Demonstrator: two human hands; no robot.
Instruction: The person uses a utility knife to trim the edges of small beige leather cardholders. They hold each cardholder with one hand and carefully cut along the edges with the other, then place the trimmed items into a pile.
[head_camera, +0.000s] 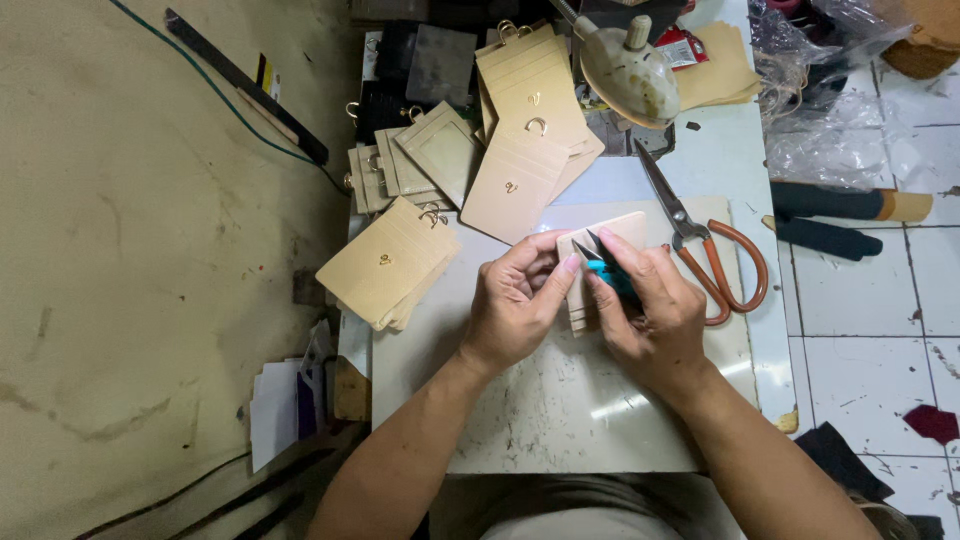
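At the far left the bare floor carries a black strip and a green cable, and nothing of the work lies there. On the desk, first comes a small stack of beige card holders with metal clasps, apparently two or three deep, then a cluster of windowed holders further back, four or so as far as the overlap lets me count, and a fanned pile of larger beige holders, perhaps four or five. These piles look like finished or waiting pieces; which is which the view does not show. In the middle the left hand pinches one beige card holder by its left edge, holding it against the desk, its grip clenched on the piece. The right hand is closed around a single pair of teal thread snips, their dark blades resting at the holder's upper edge, so trimming on this one piece seems under way, not finished. To the right lies one pair of large scissors with orange handles, unused, and behind it a lamp head.
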